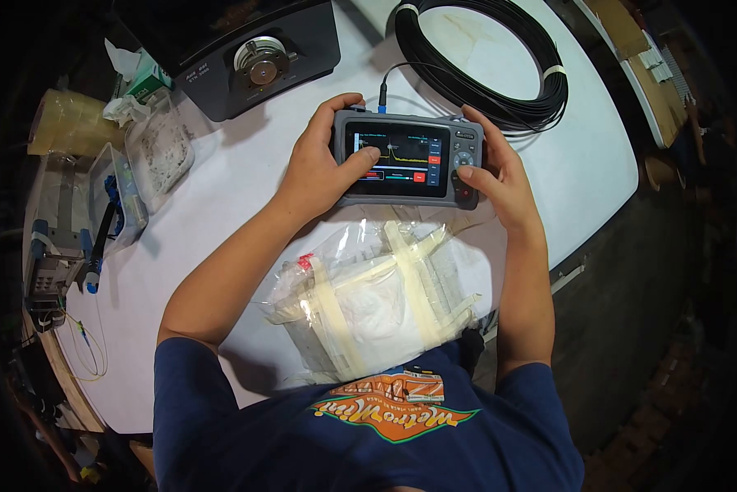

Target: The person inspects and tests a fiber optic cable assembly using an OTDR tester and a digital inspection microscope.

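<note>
At twelve o'clock, the handheld device (403, 182) is gripped in both hands: the left hand (313, 168) holds its nine-o'clock edge, thumb over the screen (401, 166); the right hand (506, 176) holds three o'clock. A black cable coil (412, 45) lies at one, a plastic-wrapped package (377, 303) at six.

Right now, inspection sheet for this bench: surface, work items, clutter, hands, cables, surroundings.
Surface: white tabletop, rounded at right.
Work items: handheld device, screen lit, yellow trace showing.
Clutter: taped plastic package near the person's body; clear tub and tissue box at left.
Hands: left hand and right hand hold the device by its sides.
Cables: black coil beyond the device; thin lead rises from the device's top edge.
Surroundings: black machine beyond; floor at right too dark to judge.
</note>
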Available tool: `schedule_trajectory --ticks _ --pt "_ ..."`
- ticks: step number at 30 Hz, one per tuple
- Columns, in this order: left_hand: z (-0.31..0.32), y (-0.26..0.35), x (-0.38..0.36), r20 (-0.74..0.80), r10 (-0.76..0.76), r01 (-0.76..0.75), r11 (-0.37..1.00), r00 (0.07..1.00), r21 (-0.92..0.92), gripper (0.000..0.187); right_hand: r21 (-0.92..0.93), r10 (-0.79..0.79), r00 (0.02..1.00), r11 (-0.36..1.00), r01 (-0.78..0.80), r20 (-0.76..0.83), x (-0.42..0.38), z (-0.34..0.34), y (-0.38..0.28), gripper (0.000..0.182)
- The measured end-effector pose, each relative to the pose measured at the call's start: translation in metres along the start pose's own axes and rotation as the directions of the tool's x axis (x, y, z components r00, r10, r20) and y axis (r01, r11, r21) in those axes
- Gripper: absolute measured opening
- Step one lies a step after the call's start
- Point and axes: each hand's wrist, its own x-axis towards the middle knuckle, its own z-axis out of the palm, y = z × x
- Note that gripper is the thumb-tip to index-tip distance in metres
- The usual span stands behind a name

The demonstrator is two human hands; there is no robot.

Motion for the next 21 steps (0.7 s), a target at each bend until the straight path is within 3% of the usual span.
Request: schedule_trajectory --ticks 5,10,21 --pt "0.001 -0.003 0.000 -0.003 0.013 -0.013 1.000 1.000 0.008 0.065 -0.001 -0.006 1.000 1.000 0.006 0.007 0.001 0.000 0.000 0.084" --pt "-0.002 -0.009 0.002 -0.006 0.009 -0.010 0.982 1.000 -0.190 0.051 0.018 0.004 1.000 1.000 -0.004 0.008 0.000 0.000 -0.001 0.084" --pt "-0.003 -0.011 0.006 -0.051 0.059 -0.068 0.977 0.997 -0.202 0.049 -0.019 -0.048 0.999 0.999 0.048 -0.024 0.000 0.003 0.002 0.080"
